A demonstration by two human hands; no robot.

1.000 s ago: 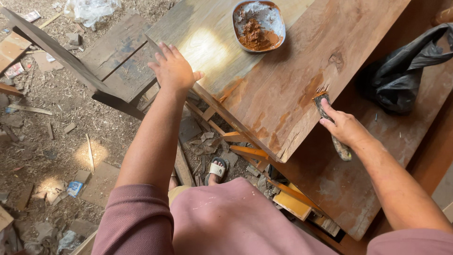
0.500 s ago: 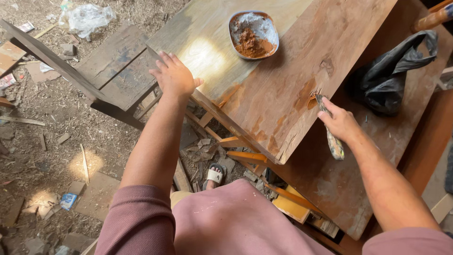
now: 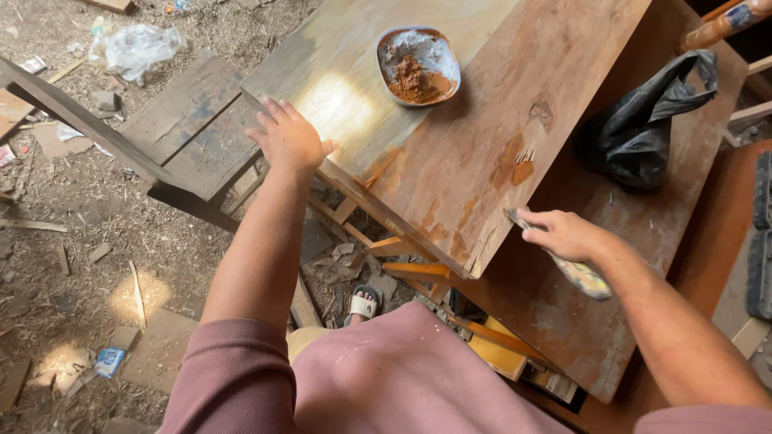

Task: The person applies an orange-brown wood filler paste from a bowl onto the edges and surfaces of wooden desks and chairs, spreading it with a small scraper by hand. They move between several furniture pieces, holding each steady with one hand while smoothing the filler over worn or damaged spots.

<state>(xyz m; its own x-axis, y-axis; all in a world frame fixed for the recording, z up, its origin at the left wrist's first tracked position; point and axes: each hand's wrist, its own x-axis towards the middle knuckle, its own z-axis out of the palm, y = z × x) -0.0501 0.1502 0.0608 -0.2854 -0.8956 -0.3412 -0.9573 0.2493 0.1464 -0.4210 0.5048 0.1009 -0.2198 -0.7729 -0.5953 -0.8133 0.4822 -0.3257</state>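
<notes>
I see my left hand (image 3: 288,138) stretched out ahead, fingers spread and released, palm resting flat on the near edge of the tabletop (image 3: 498,104), holding nothing. My right hand (image 3: 565,233) sits lower at the right, arm bent, fingers clenched around a putty knife (image 3: 563,259); its paint-flecked handle pokes out past my palm, and the thin blade tip shows just beside the corner of the tabletop. The tabletop is a broad wooden panel, worn and streaky, smeared with orange-brown filler in patches near its near edge and right side. On it, well ahead of both hands, stands a small oval bowl (image 3: 419,65) with a grey crust inside and a heap of reddish-brown paste. A crumpled black plastic bag (image 3: 643,120) lies on a lower board at the right. Below, the ground (image 3: 72,265) is dirt strewn with wood chips, offcuts and scraps, and a sandal (image 3: 363,302) shows under the tabletop.
</notes>
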